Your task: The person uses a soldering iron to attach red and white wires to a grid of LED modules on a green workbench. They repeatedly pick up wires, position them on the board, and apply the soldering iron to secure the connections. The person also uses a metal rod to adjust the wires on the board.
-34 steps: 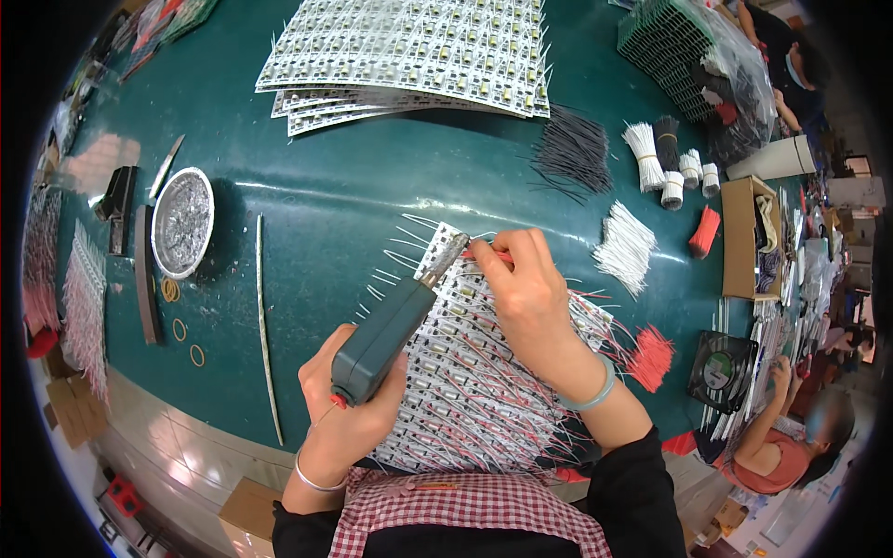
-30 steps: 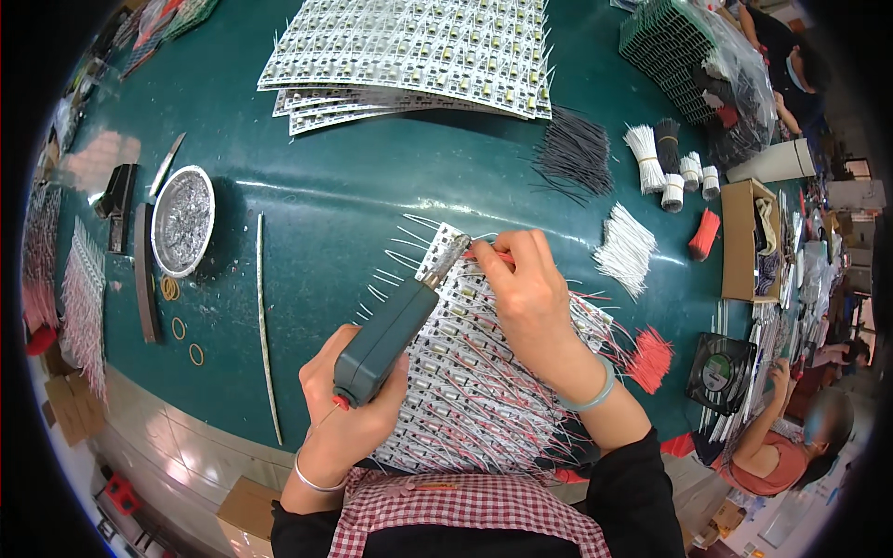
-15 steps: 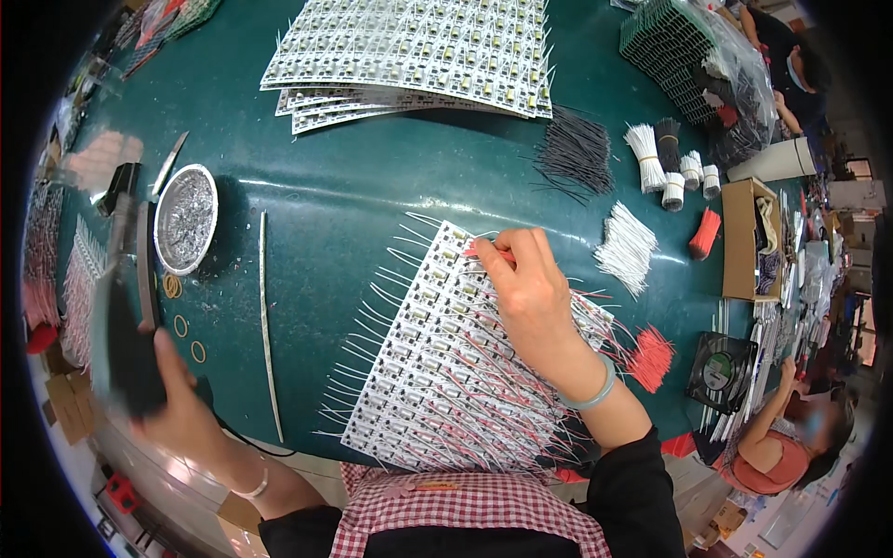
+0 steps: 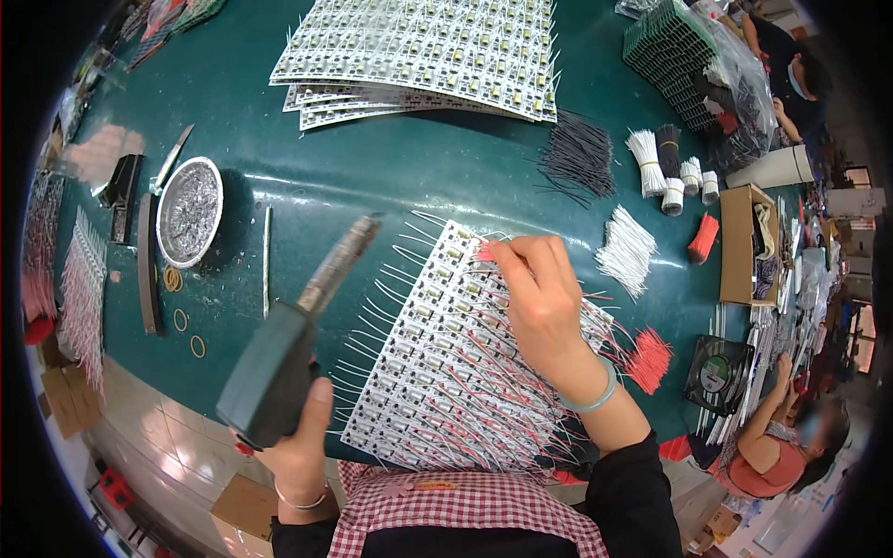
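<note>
Dark green work surface (image 4: 372,177), crowded from edge to edge, seen from the head camera above a seated person in a checked apron. Near centre, a white panel of small circuit boards (image 4: 437,363), lying flat and fringed with white and red wire leads. Right hand (image 4: 539,298) resting on the panel's far edge, fingers (image 4: 502,260) pinched almost shut on the end of a thin red wire (image 4: 486,249) at one board. Left hand (image 4: 298,437) wrapped tight around the grey grip of a soldering gun (image 4: 279,358), held clear of the panel to its left, long tip (image 4: 349,251) blurred and aimed toward the pinched wire.

Possible trouble from here: hot tip close to bare fingertips, with a burn likely if the gun swings in wide of the joint. Wire liable to slip off its pad under so light a pinch, leaving a cold or bridged joint. Loose leads along the panel's edge easily snagged by a sleeve or the gun's body.

Around the work: a stack of finished panels (image 4: 428,51) at the far side, a round foil dish (image 4: 189,212) at left, bundles of white wires (image 4: 625,251) and black wires (image 4: 577,158) at right, a cardboard box (image 4: 744,242) beyond. Another person seated at lower right.
</note>
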A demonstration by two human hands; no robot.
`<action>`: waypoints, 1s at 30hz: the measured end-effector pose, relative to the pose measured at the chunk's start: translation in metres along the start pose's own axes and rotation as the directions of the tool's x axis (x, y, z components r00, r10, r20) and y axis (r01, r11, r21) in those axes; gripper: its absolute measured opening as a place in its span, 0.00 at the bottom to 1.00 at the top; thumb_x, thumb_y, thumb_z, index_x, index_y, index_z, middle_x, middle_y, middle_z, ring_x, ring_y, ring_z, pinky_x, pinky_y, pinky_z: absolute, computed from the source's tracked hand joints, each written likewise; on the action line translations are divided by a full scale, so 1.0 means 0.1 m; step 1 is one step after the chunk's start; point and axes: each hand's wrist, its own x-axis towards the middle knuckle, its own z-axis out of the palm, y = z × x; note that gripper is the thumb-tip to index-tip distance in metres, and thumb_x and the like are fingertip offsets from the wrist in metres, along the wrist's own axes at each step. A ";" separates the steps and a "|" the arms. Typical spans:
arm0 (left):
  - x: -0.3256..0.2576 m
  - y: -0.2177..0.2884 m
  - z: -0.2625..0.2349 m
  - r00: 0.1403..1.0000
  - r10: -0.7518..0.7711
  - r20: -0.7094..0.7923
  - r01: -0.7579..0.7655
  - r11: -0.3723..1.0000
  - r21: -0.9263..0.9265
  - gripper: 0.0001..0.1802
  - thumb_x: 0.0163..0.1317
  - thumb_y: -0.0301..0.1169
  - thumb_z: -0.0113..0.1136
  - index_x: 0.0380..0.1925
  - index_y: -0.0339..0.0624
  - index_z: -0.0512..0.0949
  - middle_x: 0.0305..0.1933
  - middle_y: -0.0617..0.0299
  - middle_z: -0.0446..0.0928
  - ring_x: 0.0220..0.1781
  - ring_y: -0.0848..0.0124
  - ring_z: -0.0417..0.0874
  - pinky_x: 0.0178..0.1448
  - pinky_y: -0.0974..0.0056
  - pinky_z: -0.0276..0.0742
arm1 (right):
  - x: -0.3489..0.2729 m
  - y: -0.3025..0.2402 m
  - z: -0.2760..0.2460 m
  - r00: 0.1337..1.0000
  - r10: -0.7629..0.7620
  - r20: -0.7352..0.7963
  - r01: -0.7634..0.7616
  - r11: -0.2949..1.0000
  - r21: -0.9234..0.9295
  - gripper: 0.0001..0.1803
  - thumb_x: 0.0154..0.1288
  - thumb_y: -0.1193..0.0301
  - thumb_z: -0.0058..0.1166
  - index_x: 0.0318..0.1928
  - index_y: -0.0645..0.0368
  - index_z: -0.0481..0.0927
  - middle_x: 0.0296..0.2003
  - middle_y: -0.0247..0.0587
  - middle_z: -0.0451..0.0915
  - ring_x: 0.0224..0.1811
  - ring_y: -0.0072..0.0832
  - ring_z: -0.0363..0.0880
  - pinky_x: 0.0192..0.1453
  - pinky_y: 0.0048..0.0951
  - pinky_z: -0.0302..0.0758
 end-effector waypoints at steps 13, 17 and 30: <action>-0.02 0.17 0.32 0.949 0.065 0.309 -0.083 0.996 0.045 0.14 0.53 0.20 0.69 0.40 0.26 0.81 0.38 0.56 0.81 0.36 0.74 0.80 0.38 0.70 0.75 | -0.09 -0.06 0.09 0.998 0.005 0.060 -0.009 0.998 0.061 0.19 0.48 0.82 0.59 0.44 0.68 0.81 0.37 0.41 0.76 0.38 0.35 0.75 0.36 0.31 0.74; 0.00 0.15 0.33 0.945 0.055 0.322 -0.063 0.998 0.016 0.13 0.53 0.19 0.69 0.39 0.26 0.81 0.38 0.56 0.81 0.36 0.74 0.80 0.38 0.70 0.75 | -0.08 -0.06 0.08 0.995 0.009 0.095 -0.012 0.999 0.031 0.18 0.49 0.81 0.58 0.45 0.67 0.81 0.36 0.40 0.74 0.38 0.34 0.74 0.36 0.31 0.74; 0.02 0.13 0.36 0.932 0.102 0.348 -0.108 0.994 -0.003 0.12 0.50 0.17 0.68 0.37 0.27 0.81 0.36 0.54 0.81 0.34 0.72 0.81 0.37 0.69 0.75 | -0.09 -0.08 0.07 0.995 0.018 0.103 -0.021 0.999 0.036 0.18 0.50 0.80 0.60 0.46 0.67 0.81 0.38 0.41 0.75 0.40 0.35 0.75 0.38 0.33 0.75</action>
